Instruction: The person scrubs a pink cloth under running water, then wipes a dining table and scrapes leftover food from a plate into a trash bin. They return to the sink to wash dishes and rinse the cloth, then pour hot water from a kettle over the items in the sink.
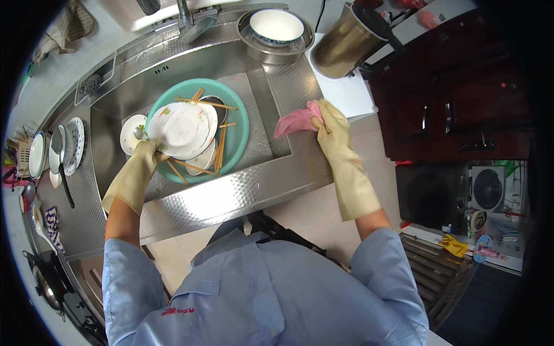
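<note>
My left hand [149,155], in a cream rubber glove, grips the near-left edge of a white plate [179,129] with a leaf-and-carrot pattern. That plate is over a green plastic basin [241,142] in the sink, above another plate. Several wooden chopsticks [221,149], a bowl [202,162] and a dark-rimmed round dish [218,108] are also in the basin, partly covered. Out to the right, my gloved right hand [326,119] clutches a pink cloth [298,121] above the steel counter beside the sink.
A white bowl [133,134] with a spoon lies left of the basin. Behind the sink's right corner, a steel pan [277,57] carries a white bowl [277,26]. An electric kettle [346,41] stands on a white surface. Plates [75,147] and a black-handled knife [66,186] are at left.
</note>
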`<state>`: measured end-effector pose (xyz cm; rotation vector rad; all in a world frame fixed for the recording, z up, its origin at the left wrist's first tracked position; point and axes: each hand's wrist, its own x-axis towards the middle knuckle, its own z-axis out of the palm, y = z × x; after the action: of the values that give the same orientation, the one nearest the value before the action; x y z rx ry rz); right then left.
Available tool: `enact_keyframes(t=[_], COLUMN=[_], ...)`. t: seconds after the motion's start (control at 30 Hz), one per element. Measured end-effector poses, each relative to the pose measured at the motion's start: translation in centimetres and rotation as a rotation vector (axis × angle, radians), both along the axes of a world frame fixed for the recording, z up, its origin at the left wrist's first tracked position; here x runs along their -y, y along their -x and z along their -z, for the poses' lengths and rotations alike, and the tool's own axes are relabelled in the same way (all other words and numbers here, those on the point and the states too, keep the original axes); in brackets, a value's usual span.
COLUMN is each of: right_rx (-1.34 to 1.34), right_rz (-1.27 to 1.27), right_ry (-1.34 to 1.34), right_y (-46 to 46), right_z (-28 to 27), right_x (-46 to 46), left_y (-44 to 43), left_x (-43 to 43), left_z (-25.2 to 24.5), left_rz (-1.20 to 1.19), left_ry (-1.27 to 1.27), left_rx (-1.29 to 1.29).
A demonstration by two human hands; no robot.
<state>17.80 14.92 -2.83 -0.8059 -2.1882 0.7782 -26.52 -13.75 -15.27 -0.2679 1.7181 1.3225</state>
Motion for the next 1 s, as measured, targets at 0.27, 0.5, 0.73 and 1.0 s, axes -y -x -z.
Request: enact_keyframes(t=[0.27,0.5,0.73,1.0], right_rx=[0.261,0.266,0.258,0.67], right_rz=[-0.033,0.076,0.047,0.498], right_ry=[-0.375,-0.32,-0.487,-0.321], right_y=[-2.1,-2.8,-0.4,-1.2], right_z=[0.8,1.9,3.0,3.4], right_x=[2.7,5.5,9.4,15.4], left_y=[-3.8,-4.5,0.3,-5.1], left_x=[0.8,1.8,12.3,12.1], left_z=[-3.2,-2.4,4.0,-8.4], left_rz=[0.007,-0.03,0.062,0.563], left_ry=[0.067,-0.061,-1.073,-0.096], left_rx=[-0.065,-0.056,0.219,-0.848])
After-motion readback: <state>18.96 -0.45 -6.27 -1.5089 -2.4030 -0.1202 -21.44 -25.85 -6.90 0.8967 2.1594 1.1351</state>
